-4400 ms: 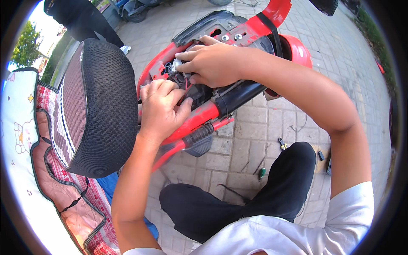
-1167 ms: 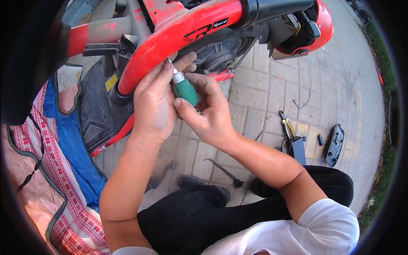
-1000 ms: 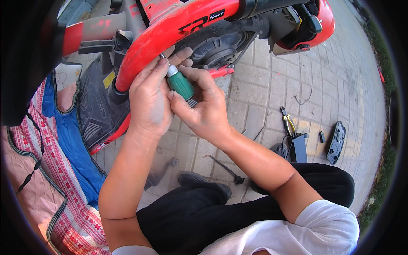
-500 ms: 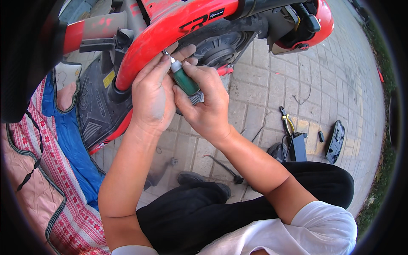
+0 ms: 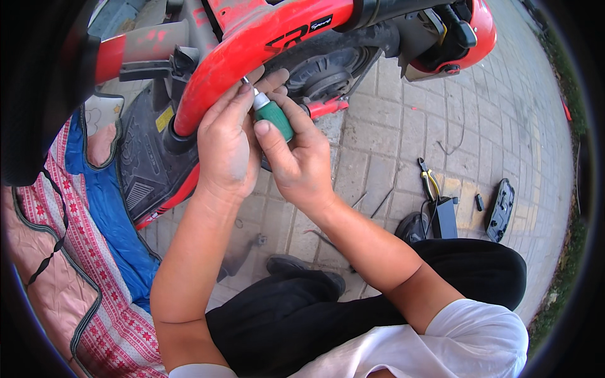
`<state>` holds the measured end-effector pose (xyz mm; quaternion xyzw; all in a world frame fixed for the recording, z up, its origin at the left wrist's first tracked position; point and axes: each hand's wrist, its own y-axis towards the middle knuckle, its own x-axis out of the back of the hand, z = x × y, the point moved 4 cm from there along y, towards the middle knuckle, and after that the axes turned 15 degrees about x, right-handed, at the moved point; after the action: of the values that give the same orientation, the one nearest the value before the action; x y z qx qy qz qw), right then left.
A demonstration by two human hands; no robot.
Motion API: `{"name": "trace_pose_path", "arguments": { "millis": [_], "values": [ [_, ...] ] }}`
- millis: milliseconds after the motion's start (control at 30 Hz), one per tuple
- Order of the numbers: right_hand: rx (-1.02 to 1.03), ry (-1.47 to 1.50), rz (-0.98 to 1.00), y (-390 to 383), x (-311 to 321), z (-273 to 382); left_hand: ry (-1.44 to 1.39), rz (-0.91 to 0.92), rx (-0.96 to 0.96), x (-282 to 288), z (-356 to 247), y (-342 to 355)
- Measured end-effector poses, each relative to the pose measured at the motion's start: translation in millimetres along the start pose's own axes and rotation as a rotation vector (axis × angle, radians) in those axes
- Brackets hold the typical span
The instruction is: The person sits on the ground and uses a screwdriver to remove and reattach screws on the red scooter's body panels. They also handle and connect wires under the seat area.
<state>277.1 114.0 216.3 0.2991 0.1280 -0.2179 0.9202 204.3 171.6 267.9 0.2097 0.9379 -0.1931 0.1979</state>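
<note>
A stubby screwdriver [image 5: 275, 120] with a green handle and a pale collar points up and left at the red tubular frame [image 5: 217, 72] of a scooter. Thumb and fingers of my right hand [image 5: 304, 160] are wrapped about its handle. Just under the frame, my left hand [image 5: 224, 148] pinches around the metal shaft, its thumb on the near side and other fingers behind. Whatever the tip meets is hidden by the left fingers and the frame.
The scooter's dark wheel [image 5: 328, 79] lies beyond my hands. On the paving at right are pliers [image 5: 430, 179], a black box-shaped adapter [image 5: 444, 217] and a black plastic cover [image 5: 500, 210]. A patterned quilted cover [image 5: 116, 252] drapes at left.
My right hand has shifted its grip on the screwdriver handle, its thumb now lower and the wrist slightly further left. The left hand stays nearly in place at the shaft.
</note>
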Motion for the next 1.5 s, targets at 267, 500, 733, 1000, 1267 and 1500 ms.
{"name": "trace_pose_path", "arguments": {
  "millis": [267,500,733,1000,1267,1500],
  "values": [
    [-0.765,1.221,-0.167,-2,-9,-7,0.052,-0.101,0.025,-1,-2,-4],
    [-0.484,0.91,-0.032,-2,-4,-11,0.084,-0.151,-0.005,7,2,0],
    [-0.227,0.28,-0.042,-3,-10,-8,0.016,-0.149,-0.062,3,1,0],
    [-0.631,0.766,-0.048,-2,-6,-1,0.066,-0.143,-0.016,-2,-1,-4],
    [0.072,-0.094,-0.052,2,27,3,0.067,0.024,0.041,-28,11,6],
    [0.085,-0.186,-0.033,14,27,3,0.004,0.054,0.003,-30,8,14]
  ]
}}
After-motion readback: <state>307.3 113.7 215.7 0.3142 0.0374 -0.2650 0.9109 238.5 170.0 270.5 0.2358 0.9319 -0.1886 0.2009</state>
